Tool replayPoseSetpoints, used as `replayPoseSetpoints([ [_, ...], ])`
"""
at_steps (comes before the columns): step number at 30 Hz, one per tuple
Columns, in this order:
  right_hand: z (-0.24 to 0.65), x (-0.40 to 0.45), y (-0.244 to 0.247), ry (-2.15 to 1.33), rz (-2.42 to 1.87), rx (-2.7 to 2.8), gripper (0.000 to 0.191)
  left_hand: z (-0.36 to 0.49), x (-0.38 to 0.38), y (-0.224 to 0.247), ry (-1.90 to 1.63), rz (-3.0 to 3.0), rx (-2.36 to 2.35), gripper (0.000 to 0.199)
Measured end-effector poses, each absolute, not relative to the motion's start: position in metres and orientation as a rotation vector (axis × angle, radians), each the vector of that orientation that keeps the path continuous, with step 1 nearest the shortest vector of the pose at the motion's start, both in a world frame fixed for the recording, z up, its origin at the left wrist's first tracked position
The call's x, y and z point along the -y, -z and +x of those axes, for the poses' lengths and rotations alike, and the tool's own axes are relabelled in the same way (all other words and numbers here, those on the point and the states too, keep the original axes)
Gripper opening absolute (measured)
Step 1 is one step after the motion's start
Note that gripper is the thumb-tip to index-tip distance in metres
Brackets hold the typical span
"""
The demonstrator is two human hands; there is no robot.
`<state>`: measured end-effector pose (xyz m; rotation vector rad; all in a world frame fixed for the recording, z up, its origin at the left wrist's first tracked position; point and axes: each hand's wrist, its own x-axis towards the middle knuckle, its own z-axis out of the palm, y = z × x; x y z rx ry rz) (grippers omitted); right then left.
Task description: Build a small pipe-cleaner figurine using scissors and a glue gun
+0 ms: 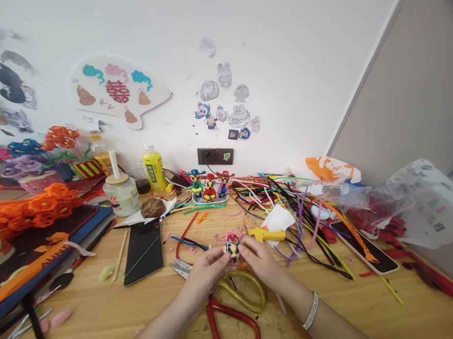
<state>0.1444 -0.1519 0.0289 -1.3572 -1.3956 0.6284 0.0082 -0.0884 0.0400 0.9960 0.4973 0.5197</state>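
A small handmade figurine (231, 247) with a red hat and a pale face is pinched between my two hands, above the table. My left hand (213, 262) grips its left side with thumb and fingers. On its right side, the fingers of my right hand (257, 257) close on it. Scissors with one red and one yellow-green handle (237, 337) lie under my hands, blades pointing up and left. Just behind my right hand lies a yellow glue gun (267, 234). Three similar figurines (209, 186) in bright hats stand on a small tray further back.
Many coloured pipe cleaners (302, 226) are heaped at the right. A black phone (143, 254) lies left of centre, another phone (365, 248) at the right. A glass jar with a straw (121, 194), a yellow-green bottle (154, 166) and orange fuzzy flowers (54, 203) stand at the left.
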Motion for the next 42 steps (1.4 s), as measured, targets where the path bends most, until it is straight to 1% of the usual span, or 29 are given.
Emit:
replayPoseSetpoints([
  [4, 0.1438, 0.1522, -0.0280, -0.630, -1.358, 1.401, 0.022, 0.0059, 0.0889, -0.0391, -0.511, 0.911, -0.461, 0.013],
  [11, 0.1440, 0.1523, -0.0266, -0.610, -1.387, 1.412, 0.022, 0.0044, 0.0880, -0.0375, -0.513, 0.769, -0.476, 0.009],
  [14, 0.1438, 0.1522, -0.0265, -0.630, -1.380, 1.404, 0.019, 0.0045, 0.0887, -0.0368, -0.521, 0.735, -0.492, 0.008],
  [23, 0.1408, 0.1524, -0.0254, -0.681, -1.352, 1.405, 0.015, 0.0057, 0.0882, -0.0360, -0.520, 0.748, -0.486, 0.016],
  [32, 0.1411, 0.1521, -0.0248, -0.675, -1.378, 1.372, 0.016, 0.0040, 0.0886, -0.0379, -0.504, 0.792, -0.468, 0.012],
  [42, 0.1419, 0.1509, -0.0217, -0.649, -1.378, 1.374, 0.020, 0.0033, 0.0892, -0.0405, -0.483, 0.861, -0.481, 0.015],
])
